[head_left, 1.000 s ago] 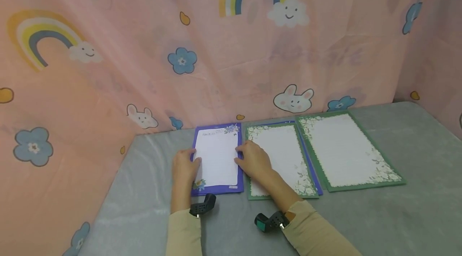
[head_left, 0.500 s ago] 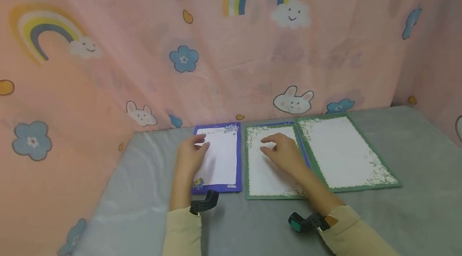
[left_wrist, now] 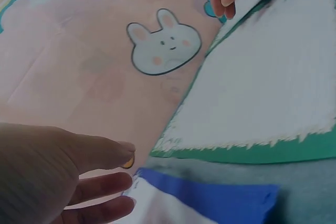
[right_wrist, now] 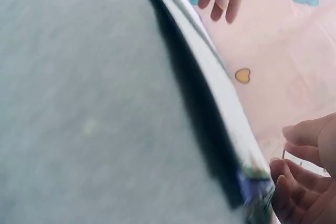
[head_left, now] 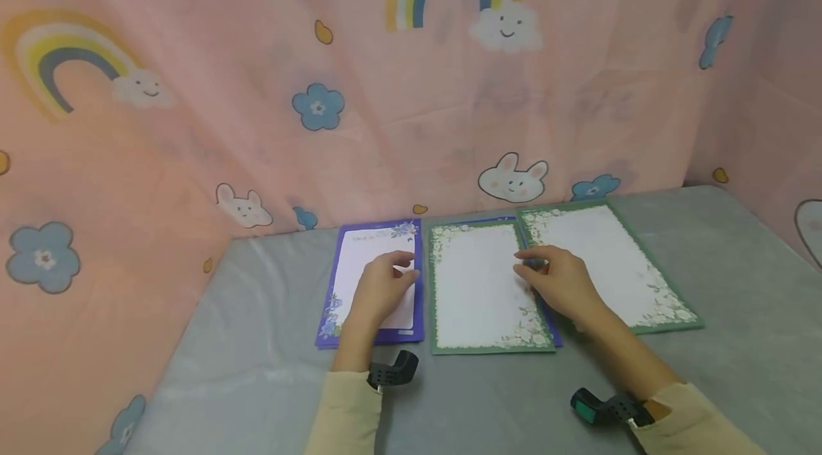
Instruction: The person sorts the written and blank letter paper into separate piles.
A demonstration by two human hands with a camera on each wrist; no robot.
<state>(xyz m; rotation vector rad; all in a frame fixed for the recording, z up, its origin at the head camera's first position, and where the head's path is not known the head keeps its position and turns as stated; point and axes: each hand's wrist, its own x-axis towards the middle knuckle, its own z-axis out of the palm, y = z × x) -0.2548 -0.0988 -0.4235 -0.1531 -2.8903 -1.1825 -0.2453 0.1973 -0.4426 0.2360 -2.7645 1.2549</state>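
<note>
A purple-bordered sheet of letter paper (head_left: 372, 241) with flowers in its corners lies at the left. Over its right part is my left hand (head_left: 375, 291), fingers loosely bent and thumb apart, holding nothing. The middle green-bordered sheet (head_left: 478, 284) lies beside it, with a purple edge (head_left: 554, 330) showing from beneath. My right hand (head_left: 561, 284) is at this sheet's right edge, thumb and forefinger slightly apart; whether they touch the paper I cannot tell. In the right wrist view, the right hand's fingers (right_wrist: 302, 174) are bent beside a sheet edge (right_wrist: 254, 187).
Partly behind the right hand, a larger green-bordered sheet (head_left: 604, 255) lies at the right. A grey cloth (head_left: 270, 312) covers the table. Just behind the sheets hangs a pink curtain (head_left: 379, 148) printed with rainbows and rabbits. Each wrist wears a black camera (head_left: 394, 369).
My right hand has left the purple-bordered sheet and moved right, across the middle sheet to its right edge. My left hand has come off the purple-bordered sheet's left edge and shifted right.
</note>
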